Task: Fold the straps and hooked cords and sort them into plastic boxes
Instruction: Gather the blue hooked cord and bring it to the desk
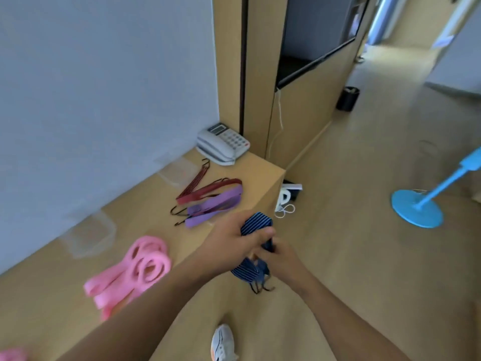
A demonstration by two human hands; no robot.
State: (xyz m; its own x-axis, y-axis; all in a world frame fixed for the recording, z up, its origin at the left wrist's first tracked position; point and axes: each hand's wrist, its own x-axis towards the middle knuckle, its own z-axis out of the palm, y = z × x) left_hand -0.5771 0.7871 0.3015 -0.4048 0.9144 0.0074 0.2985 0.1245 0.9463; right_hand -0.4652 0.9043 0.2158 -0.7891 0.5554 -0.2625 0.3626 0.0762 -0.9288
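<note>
Our left hand [234,238] is curled round the upper part of a blue striped cord [256,224], with the thumb laid across the folded bundle. Our right hand [283,259] touches the left from below and grips the same cord at its middle. The lower loops hang beneath both hands, ending in dark metal hooks [261,287]. We hold the bundle in the air, just off the front edge of the counter [145,204] and above the floor. The picture is blurred here, so we cannot tell how each finger lies.

On the counter, just beyond the left hand, we see purple straps [216,204] lying folded, with a dark red strap [208,191] touching them on the far side and thin hooks sticking out at their left ends. Behind these lies a red-and-black cord [195,178], its hook reaching a clear plastic box [177,170] near the wall. To the left of our forearm lie pink straps [135,264], partly rolled into loops. A second clear box [88,235] stands between them and the wall. A grey telephone [223,144] sits in the far corner of the counter.

On the floor to the right we see the round base of a blue fan [416,207], and farther off a black bin [347,99]. A white shoe [223,345] shows at the bottom edge.
</note>
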